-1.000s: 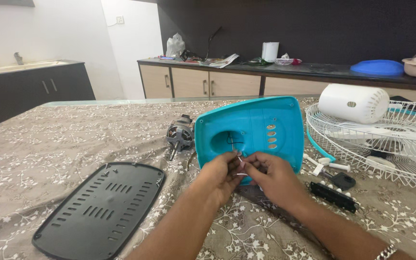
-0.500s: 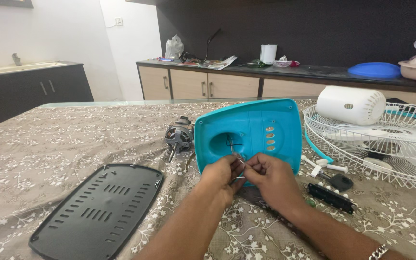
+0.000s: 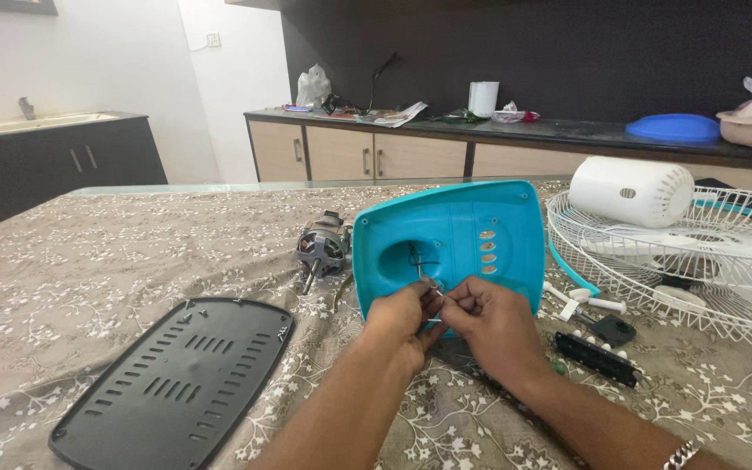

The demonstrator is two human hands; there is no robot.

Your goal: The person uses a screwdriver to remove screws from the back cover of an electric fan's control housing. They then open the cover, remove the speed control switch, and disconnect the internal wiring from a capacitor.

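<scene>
At the near left of the table, a dark vented base plate (image 3: 171,383) lay flat on the patterned tablecloth (image 3: 89,261), set well aside from the hands. Farther in, a bare electric motor (image 3: 323,248) rested on its side just left of the turquoise fan housing (image 3: 459,239), which stood tilted on its near edge with its hollow inside facing the person, so that the round opening and the thin wires (image 3: 419,264) coming out of it were within easy reach.

The left hand (image 3: 400,320) came in from the near edge with its forearm angled up and rightward, fingers curled and pinched on the wire ends just below that opening. The right hand (image 3: 491,324) met it from the right, knuckles up, fingers likewise closed on the same wire ends; the two sets of fingertips touched, though whether each held a separate strand was too small to tell.

Right of the hands lay a black switch strip (image 3: 598,358) and small white parts (image 3: 583,300). At the far right, a white wire guard (image 3: 681,261) lay flat with a white cylindrical motor cover (image 3: 630,191) resting on it.
</scene>
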